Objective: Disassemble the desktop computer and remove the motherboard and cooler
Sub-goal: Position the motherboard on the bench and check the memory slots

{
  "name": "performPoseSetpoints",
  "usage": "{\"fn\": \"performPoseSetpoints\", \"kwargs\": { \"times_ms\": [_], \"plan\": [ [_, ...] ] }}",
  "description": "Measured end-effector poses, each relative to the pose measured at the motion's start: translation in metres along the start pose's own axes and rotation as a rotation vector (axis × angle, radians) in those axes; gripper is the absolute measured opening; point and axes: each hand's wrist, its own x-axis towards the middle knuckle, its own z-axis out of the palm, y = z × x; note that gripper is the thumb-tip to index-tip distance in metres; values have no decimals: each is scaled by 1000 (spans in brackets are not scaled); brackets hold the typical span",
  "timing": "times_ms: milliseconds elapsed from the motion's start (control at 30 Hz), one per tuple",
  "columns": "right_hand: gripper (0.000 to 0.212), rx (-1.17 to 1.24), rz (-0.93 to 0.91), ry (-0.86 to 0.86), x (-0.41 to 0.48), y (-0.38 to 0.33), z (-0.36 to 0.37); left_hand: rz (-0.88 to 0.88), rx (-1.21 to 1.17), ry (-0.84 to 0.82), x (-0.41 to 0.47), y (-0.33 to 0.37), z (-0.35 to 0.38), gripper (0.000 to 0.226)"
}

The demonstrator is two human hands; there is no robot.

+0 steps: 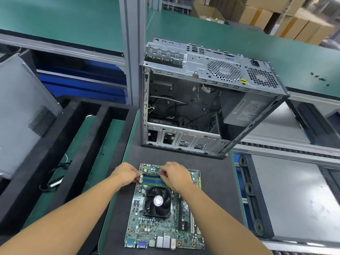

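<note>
Currently the motherboard (161, 229) lies flat on the counter (217, 181), cooler (156, 201) mounted. Left hand (127, 173) and right hand (176, 174) pinch the memory sticks (152, 179) at their ends. The open case (202, 70) behind holds a power supply (244, 111) and loose cables (176, 105).

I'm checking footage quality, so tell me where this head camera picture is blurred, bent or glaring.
Head view: green motherboard with black fan crisp; brown cardboard boxes, top right, smeared; grey aluminium post tilted by wide-angle distortion; soft sheen on the grey panel at right.
</note>
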Motion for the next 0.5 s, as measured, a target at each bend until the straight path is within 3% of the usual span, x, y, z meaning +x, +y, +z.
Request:
{"fn": "performPoseSetpoints", "kwargs": {
  "times_ms": [100,233,333,500],
  "plan": [
    [9,116,55,93,0,3,-6,10,-33,-9,0,-1,-2,16],
    [7,934,367,118,1,0,-28,35,-199,45,-6,-3,-13,30],
    [4,1356,546,-49,4,-17,-32,67,-241,103,-15,-9,-26,30],
    [3,1435,605,-107,19,-62,-24,142,-303,20,-31,-25,-51,23]
  ]
}}
